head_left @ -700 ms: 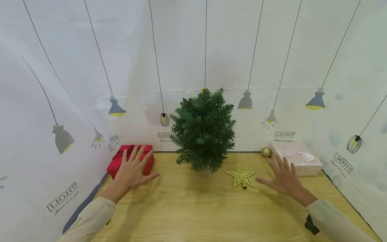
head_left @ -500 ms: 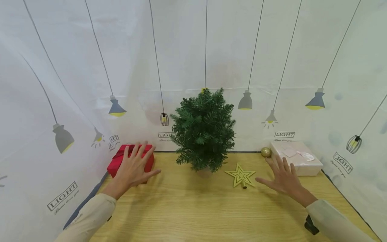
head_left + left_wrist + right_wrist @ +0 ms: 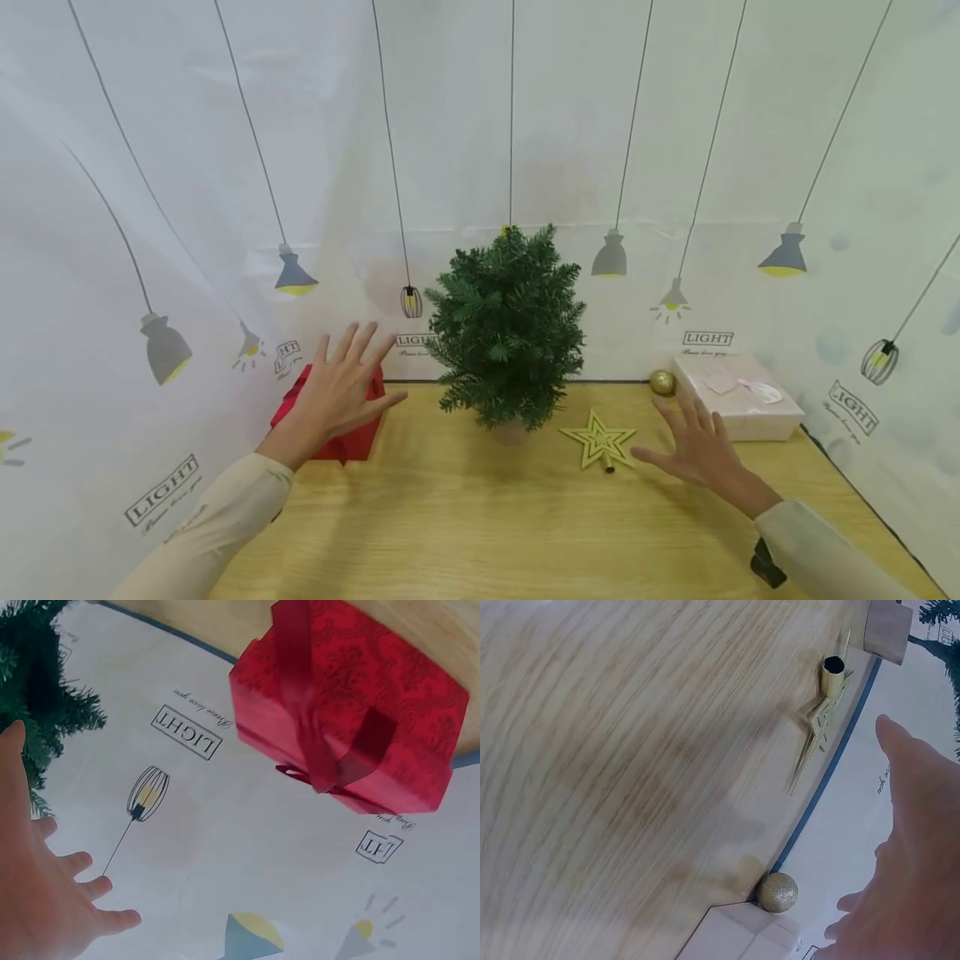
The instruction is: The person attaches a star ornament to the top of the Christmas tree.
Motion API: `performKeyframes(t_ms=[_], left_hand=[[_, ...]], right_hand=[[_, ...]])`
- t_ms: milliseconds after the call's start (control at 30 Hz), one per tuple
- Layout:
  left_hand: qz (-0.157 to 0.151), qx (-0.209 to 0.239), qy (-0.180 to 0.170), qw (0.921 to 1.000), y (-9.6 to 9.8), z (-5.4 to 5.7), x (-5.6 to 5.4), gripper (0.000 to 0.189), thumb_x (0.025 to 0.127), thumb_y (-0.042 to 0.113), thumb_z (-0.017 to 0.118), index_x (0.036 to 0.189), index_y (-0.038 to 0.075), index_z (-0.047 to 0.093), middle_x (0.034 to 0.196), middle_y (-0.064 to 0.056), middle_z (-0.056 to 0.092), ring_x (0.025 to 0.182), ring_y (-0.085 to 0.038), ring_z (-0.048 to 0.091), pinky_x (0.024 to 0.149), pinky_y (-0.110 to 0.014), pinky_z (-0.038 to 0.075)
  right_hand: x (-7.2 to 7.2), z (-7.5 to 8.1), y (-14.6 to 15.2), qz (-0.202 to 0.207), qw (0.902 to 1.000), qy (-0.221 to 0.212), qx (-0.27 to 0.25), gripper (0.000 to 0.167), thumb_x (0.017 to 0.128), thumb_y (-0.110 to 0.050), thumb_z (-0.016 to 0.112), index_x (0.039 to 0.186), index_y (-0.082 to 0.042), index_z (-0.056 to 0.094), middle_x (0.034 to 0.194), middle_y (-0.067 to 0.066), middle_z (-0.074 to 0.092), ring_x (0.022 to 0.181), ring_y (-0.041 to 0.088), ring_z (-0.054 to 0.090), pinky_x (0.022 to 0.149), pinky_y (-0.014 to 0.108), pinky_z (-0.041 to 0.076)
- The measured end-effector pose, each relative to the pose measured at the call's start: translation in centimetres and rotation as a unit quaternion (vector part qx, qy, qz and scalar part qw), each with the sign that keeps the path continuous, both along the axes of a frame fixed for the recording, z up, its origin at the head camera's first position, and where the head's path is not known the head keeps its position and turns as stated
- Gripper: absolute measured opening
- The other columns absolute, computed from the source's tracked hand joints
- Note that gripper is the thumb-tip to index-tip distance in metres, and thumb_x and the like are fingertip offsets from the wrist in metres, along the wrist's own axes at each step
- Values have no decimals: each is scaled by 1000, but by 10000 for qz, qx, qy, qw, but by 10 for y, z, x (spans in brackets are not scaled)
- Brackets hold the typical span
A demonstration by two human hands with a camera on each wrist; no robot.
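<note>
Red box (image 3: 352, 417) sits at the desk's (image 3: 480, 517) left back corner, against the printed backdrop (image 3: 225, 167), tied with a ribbon of the same red that shows plainly in the left wrist view (image 3: 352, 727). The left hand (image 3: 337, 400) hovers over it with fingers spread wide and straight; its grip is open and holds nothing, and the wrist view shows clear air between hand (image 3: 37, 900) and box. Whether any fingertip brushes the lid cannot be told from the head view.

The right hand (image 3: 697, 450) is likewise flat and wide, fingers splayed, holding nothing. It is low over the desk between the star (image 3: 600, 439) and the pale box (image 3: 738, 404), touching neither as far as the pictures show. In the right wrist view the gold ball (image 3: 777, 892) lies just beside that box's corner, and the star (image 3: 821, 724) lies flat with its small tube pointing toward the person.

As a judgement, little is done: nothing is lifted, the tree (image 3: 508, 325) is bare, and the star and ball lie loose on the desk. Everything seems left to do.

By count: two gift boxes, one red and one pale; one tree; one star; one gold ball; two hands, both empty.
</note>
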State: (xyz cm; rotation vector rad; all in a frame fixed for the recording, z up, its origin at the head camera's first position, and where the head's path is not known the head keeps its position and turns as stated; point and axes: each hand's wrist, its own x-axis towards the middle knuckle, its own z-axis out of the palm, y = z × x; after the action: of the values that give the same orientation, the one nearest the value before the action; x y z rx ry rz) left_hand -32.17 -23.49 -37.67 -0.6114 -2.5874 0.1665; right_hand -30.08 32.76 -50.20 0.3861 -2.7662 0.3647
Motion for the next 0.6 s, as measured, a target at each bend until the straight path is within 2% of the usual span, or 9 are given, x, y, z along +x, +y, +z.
performKeyframes(t_ms=[133, 267, 500, 600], left_hand=[[-191, 205, 184, 9994, 4, 11, -3, 93, 92, 71, 61, 164, 19, 33, 168, -18, 28, 153, -44, 27, 118, -73, 19], [-319, 216, 313, 9988, 10, 22, -7, 92, 93, 71, 59, 165, 21, 31, 167, -18, 30, 152, -43, 28, 118, -72, 21], [-386, 266, 403, 9981, 20, 39, -8, 89, 95, 69, 59, 165, 21, 31, 166, -17, 32, 151, -43, 31, 119, -71, 22], [-366, 325, 307, 9983, 25, 49, -9, 88, 96, 68, 58, 165, 22, 30, 167, -17, 32, 152, -42, 30, 120, -70, 20]], right_hand=[[7, 6, -7, 86, 9999, -24, -48, 97, 84, -63, 76, 153, -3, 44, 158, 39, 27, 141, 65, 28, 106, 83, 24], [9, 9, -13, 272, 9996, -17, -102, 95, 84, -58, 79, 152, -2, 45, 155, 38, 33, 143, 61, 28, 107, 82, 25], [0, -8, -16, 641, 9969, 371, -263, 88, 85, -53, 80, 151, -5, 47, 142, 38, 49, 130, 64, 42, 101, 84, 29], [0, -7, -19, 834, 9951, 382, -379, 86, 86, -47, 82, 150, -2, 49, 138, 38, 53, 126, 62, 49, 103, 80, 33]])
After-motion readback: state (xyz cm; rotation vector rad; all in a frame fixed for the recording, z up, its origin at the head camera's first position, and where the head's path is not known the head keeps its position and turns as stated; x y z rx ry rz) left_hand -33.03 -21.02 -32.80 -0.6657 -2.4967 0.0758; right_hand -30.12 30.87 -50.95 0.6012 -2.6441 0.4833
